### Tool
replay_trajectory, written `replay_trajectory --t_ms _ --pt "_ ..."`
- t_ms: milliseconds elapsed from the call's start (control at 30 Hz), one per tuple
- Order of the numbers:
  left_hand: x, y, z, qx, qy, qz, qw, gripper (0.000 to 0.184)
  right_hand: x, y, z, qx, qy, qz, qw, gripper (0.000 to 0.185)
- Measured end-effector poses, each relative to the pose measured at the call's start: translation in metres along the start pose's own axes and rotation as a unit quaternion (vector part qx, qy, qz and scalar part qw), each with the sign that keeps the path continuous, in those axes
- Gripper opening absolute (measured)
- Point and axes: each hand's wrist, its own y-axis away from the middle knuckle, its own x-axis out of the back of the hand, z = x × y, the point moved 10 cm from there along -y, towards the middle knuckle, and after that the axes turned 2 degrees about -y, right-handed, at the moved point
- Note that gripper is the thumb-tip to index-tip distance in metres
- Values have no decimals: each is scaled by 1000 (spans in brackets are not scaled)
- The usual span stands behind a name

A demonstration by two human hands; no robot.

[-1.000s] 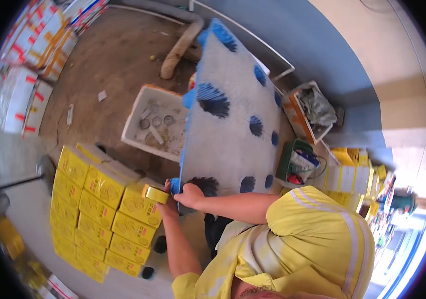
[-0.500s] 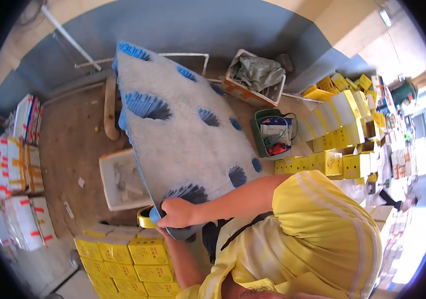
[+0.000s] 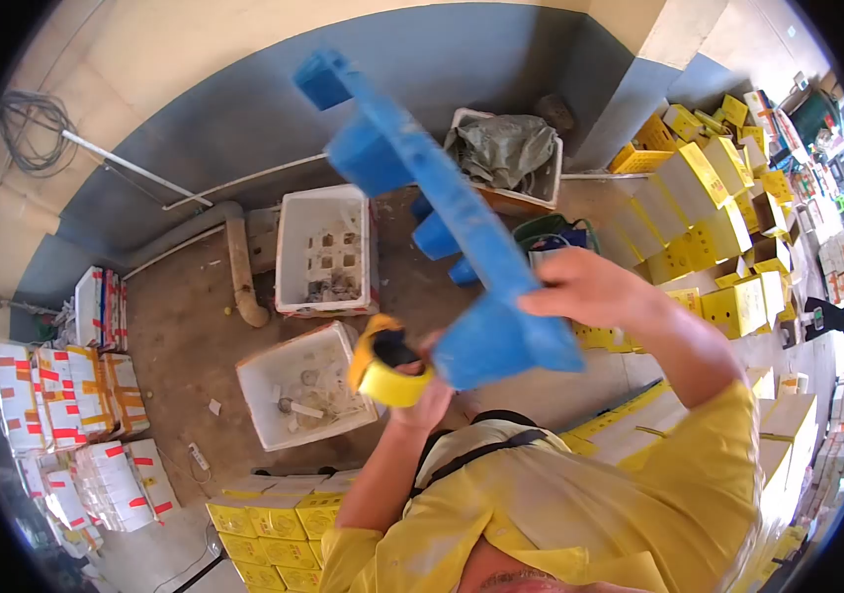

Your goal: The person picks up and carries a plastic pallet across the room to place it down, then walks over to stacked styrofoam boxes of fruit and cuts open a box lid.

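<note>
Two spread holds would best steady the tilted blue pallet point(image 3: 471, 232): right hand point(image 3: 588, 287) clasping its edge, left hand point(image 3: 427, 400) against the tape roll point(image 3: 389, 374) by its lower corner, grip unclear.

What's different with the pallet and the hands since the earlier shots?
The pallet has turned from its broad grey face to nearly edge-on, its blue feet now showing on the left. The right hand has moved away from the left hand, still gripping the pallet. The white box nearer the wall has come into view. The tape stays in the left hand.
</note>
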Motion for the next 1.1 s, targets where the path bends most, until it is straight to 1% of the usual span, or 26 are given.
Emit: replay_trajectory --t_ms 33,67,133,200,233,267,300,333,367,400,467,500,533,600,633,667,733,767,833,867,900,933,967,1000,1033,1100 --pt "-21 -9 -8 38 -15 -49 998 66 16 19 5 4 39 39 998 39" --pt "-42 -20 -3 68 -39 -2 997 68 26 37 18 -23 36 73 996 38" --pt "11 -49 1 56 -116 31 991 64 36 69 47 -67 38 120 990 37" --pt "20 -93 50 -27 -227 61 972 64 34 95 74 -103 39 138 984 36" --pt "24 -119 74 -47 -161 89 982 60 29 110 88 -123 35 142 981 35" --pt "27 -148 98 -63 -95 114 987 57 23 122 99 -77 64 151 983 31" --pt "26 -178 118 -70 -146 158 974 57 22 130 103 -81 58 158 982 31" --pt "39 -216 132 -88 -177 84 977 61 21 143 109 -118 34 179 976 29" --pt "40 -239 135 -63 -186 114 974 61 22 153 114 -153 10 202 967 26" --pt "36 -261 137 -39 -195 137 970 61 30 159 111 -167 18 258 951 24" --pt "74 -322 128 -14 -171 79 982 54 37 170 117 -188 19 292 937 23" --pt "91 -349 116 9 -125 66 990 55 42 173 122 -203 27 313 927 21" --pt "67 -357 111 16 -128 58 990 55 45 176 128 -207 24 323 923 21" --pt "35 -338 86 65 -146 158 974 58 40 199 139 -267 -14 375 888 22" --pt "65 -348 76 96 -154 165 969 61 33 209 144 -335 -21 356 872 21" --pt "59 -354 68 126 -157 127 971 61 24 217 144 -361 -30 368 856 21" --pt "50 -352 63 169 -148 43 974 61 23 237 128 -326 -16 503 800 17" --pt "44 -352 62 181 -144 -5 973 60 15 245 125 -306 11 548 778 15" --pt "49 -353 61 193 -159 20 968 59 -10 264 134 -317 -33 592 740 17" --pt "36 -347 57 205 -147 0 968 52 -23 267 135 -315 -53 598 735 19" --pt "27 -340 50 214 -150 -8 965 52 -37 269 145 -250 -66 637 726 21" --pt "9 -332 51 170 -222 -3 960 48 -53 273 157 -182 -78 673 713 23" --pt "-7 -326 55 126 -292 2 948 43 -72 270 174 -179 -182 655 711 38" --pt "-32 -321 57 70 -471 -81 876 40 -78 272 176 -184 -188 661 702 38" --pt "-45 -310 53 76 -475 -87 873 40 -82 274 184 -184 -229 674 678 39" --pt "-52 -286 44 124 -271 -22 954 41 -86 283 204 -184 -307 687 632 39"
